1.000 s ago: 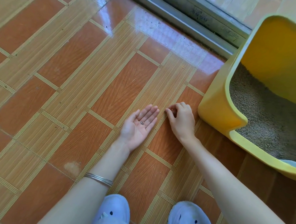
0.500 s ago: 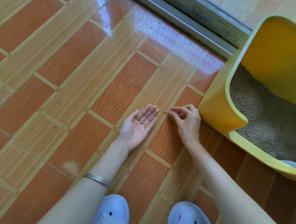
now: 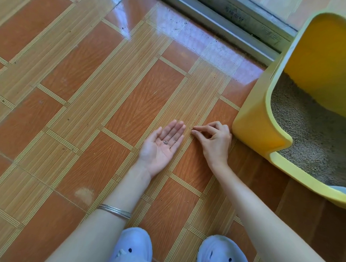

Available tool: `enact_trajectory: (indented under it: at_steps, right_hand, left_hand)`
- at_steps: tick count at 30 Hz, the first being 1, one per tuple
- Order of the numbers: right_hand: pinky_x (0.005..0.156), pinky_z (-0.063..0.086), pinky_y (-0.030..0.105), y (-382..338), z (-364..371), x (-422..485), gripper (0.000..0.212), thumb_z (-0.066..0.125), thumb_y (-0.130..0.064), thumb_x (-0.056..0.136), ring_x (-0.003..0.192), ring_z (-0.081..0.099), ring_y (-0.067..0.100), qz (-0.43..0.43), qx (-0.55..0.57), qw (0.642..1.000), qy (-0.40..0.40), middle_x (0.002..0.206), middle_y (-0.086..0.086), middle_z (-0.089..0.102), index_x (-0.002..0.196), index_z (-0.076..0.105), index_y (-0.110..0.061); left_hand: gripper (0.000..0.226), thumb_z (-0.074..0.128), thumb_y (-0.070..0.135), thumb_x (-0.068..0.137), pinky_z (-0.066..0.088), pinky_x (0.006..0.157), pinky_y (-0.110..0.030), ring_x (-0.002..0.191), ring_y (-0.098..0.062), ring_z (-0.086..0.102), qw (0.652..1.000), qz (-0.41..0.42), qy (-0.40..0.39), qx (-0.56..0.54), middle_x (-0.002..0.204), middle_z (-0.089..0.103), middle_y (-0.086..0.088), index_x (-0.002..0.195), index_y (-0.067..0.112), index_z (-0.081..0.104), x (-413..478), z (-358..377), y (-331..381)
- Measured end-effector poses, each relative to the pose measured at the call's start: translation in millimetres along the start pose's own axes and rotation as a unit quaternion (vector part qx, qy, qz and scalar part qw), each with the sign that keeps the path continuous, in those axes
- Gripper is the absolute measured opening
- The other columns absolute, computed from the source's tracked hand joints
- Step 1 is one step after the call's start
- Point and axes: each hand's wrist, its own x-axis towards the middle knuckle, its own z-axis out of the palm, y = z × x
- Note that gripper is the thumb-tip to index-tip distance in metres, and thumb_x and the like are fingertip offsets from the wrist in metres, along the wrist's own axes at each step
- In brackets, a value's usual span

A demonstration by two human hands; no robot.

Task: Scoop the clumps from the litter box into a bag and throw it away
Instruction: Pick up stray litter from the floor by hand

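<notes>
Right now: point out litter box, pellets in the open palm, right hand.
litter box [image 3: 252, 131], head view, yellow front wall.
litter pellets [image 3: 166, 142], head view, middle of the cluster.
right hand [image 3: 215, 142], head view, back of hand.

The scene is bright with daylight, which seems to enter from the door track [image 3: 231, 21] at the top. The glossy floor [image 3: 71, 88] shows pale white-blue glare there (strongest at the upper middle). Shadows are soft, and darker beside the yellow litter box [image 3: 252, 133]. The focus is sharp, and the straight tile lines bend slightly toward the edges.
</notes>
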Motion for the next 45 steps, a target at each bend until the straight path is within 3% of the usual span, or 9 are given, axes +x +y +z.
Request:
enact_trajectory:
  at_steps: [8, 13, 24, 26, 29, 33, 37, 41, 45]
  right_hand:
    - [0.079, 0.036, 0.030, 1.0, 7.0, 1.3, 0.011, 0.070, -0.029, 0.080, 0.085, 0.051, 0.018, -0.031, -0.088, 0.996, -0.004, 0.079, -0.003, 0.062, 0.081, 0.073, -0.019]
    - [0.077, 0.040, 0.036, 0.8, 9.8, 2.1, 0.013, 0.062, -0.026, 0.086, 0.088, 0.053, 0.024, -0.097, -0.207, 0.973, -0.019, 0.086, 0.003, 0.063, 0.089, 0.067, -0.014]
    - [0.080, 0.039, 0.039, 3.2, 5.2, 9.0, 0.025, 0.049, -0.027, 0.094, 0.095, 0.050, 0.029, -0.152, -0.300, 0.937, -0.094, 0.099, 0.011, 0.058, 0.099, 0.060, -0.006]
    - [0.083, 0.038, 0.037, 1.2, 3.4, 7.2, 0.023, 0.048, -0.027, 0.095, 0.097, 0.049, 0.026, -0.129, -0.269, 0.950, -0.095, 0.100, 0.009, 0.057, 0.100, 0.059, -0.008]
    - [0.080, 0.040, 0.029, -13.3, -4.0, 2.4, 0.013, 0.055, -0.023, 0.092, 0.087, 0.047, 0.017, -0.072, -0.050, 0.995, -0.049, 0.089, 0.002, 0.055, 0.092, 0.060, -0.010]
    - [0.070, 0.035, 0.014, -29.2, -9.3, -8.4, 0.004, 0.067, -0.023, 0.084, 0.076, 0.044, 0.007, -0.084, 0.076, 0.990, -0.082, 0.075, -0.009, 0.056, 0.082, 0.067, -0.019]
    - [0.073, 0.043, 0.026, -13.2, -12.6, -5.9, 0.013, 0.064, -0.020, 0.087, 0.077, 0.053, 0.014, 0.016, 0.137, 0.990, -0.007, 0.079, -0.004, 0.059, 0.096, 0.072, -0.023]
    - [0.081, 0.046, 0.037, 8.1, -9.1, 6.8, 0.028, 0.055, -0.020, 0.093, 0.086, 0.050, 0.020, -0.001, 0.007, 0.999, -0.039, 0.086, 0.002, 0.050, 0.120, 0.062, -0.017]
    - [0.074, 0.043, 0.037, 15.1, -5.3, 17.0, 0.035, 0.051, -0.024, 0.094, 0.085, 0.046, 0.023, -0.093, -0.138, 0.985, -0.055, 0.089, 0.007, 0.047, 0.129, 0.054, -0.022]
  left_hand:
    - [0.039, 0.034, 0.021, 0.100, 0.045, 0.100, -0.039, 0.118, -0.028, 0.059, 1.000, -0.004, 0.001, 0.014, 0.126, 0.061, -0.018, 0.117, -0.002, 0.061, -0.9, 0.5, -0.6]
    - [0.040, 0.035, 0.022, 0.100, 0.044, 0.101, -0.039, 0.118, -0.029, 0.058, 1.000, -0.003, 0.004, 0.015, 0.125, 0.062, -0.018, 0.114, -0.002, 0.064, -0.8, 0.8, -1.1]
    - [0.039, 0.035, 0.021, 0.100, 0.045, 0.100, -0.039, 0.117, -0.029, 0.059, 1.000, -0.004, 0.008, 0.023, 0.124, 0.062, -0.018, 0.119, -0.001, 0.060, -2.2, 1.8, -0.6]
    - [0.038, 0.035, 0.020, 0.100, 0.045, 0.099, -0.039, 0.115, -0.029, 0.060, 1.000, -0.007, 0.015, 0.021, 0.122, 0.063, -0.018, 0.118, -0.002, 0.060, -2.7, 3.3, 0.7]
    - [0.038, 0.034, 0.020, 0.100, 0.046, 0.097, -0.038, 0.112, -0.029, 0.062, 0.999, -0.024, 0.021, 0.026, 0.120, 0.065, -0.019, 0.116, -0.003, 0.060, -2.3, 8.3, 3.1]
    - [0.040, 0.031, 0.022, 0.102, 0.050, 0.091, -0.035, 0.107, -0.025, 0.065, 0.998, -0.041, 0.014, 0.054, 0.117, 0.066, -0.018, 0.115, -0.001, 0.061, 0.1, 20.0, 2.4]
    - [0.039, 0.033, 0.019, 0.101, 0.046, 0.097, -0.039, 0.112, -0.029, 0.062, 0.999, -0.040, 0.014, 0.025, 0.119, 0.064, -0.020, 0.113, -0.005, 0.062, 3.9, 20.6, 4.3]
    - [0.041, 0.035, 0.018, 0.099, 0.042, 0.103, -0.040, 0.112, -0.030, 0.062, 1.000, -0.020, 0.015, 0.006, 0.120, 0.064, -0.019, 0.105, -0.005, 0.068, 2.0, 6.8, 14.9]
    - [0.041, 0.035, 0.018, 0.098, 0.045, 0.099, -0.040, 0.114, -0.029, 0.061, 1.000, -0.008, 0.006, 0.004, 0.122, 0.064, -0.018, 0.107, -0.004, 0.069, -1.3, -3.0, 21.5]
